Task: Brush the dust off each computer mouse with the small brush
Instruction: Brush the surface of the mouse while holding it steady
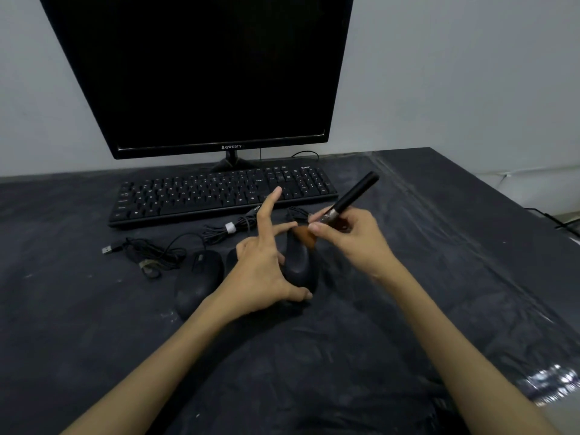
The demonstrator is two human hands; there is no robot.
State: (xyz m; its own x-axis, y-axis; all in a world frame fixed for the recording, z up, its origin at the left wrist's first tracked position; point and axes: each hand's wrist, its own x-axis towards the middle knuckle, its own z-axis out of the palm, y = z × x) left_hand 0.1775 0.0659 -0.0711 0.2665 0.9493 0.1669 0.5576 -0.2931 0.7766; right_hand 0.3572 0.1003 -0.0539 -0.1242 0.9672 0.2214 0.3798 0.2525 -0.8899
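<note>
My left hand (265, 271) holds a black computer mouse (298, 262) tilted up on its side, thumb under its rear end and middle finger along its front; the index finger sticks up free. My right hand (351, 237) pinches a small brush (348, 200) with a black handle pointing up and to the right. Its brown bristles touch the front of the held mouse. A second black mouse (197, 281) lies on the table to the left. Part of a third dark mouse (231, 257) shows behind my left hand, mostly hidden.
A black keyboard (219, 191) and a dark monitor (204, 70) stand behind the mice. Bundled mouse cables (175, 243) with a USB plug lie left of centre. The table (408, 309) is covered with dark plastic sheet; its right edge runs diagonally.
</note>
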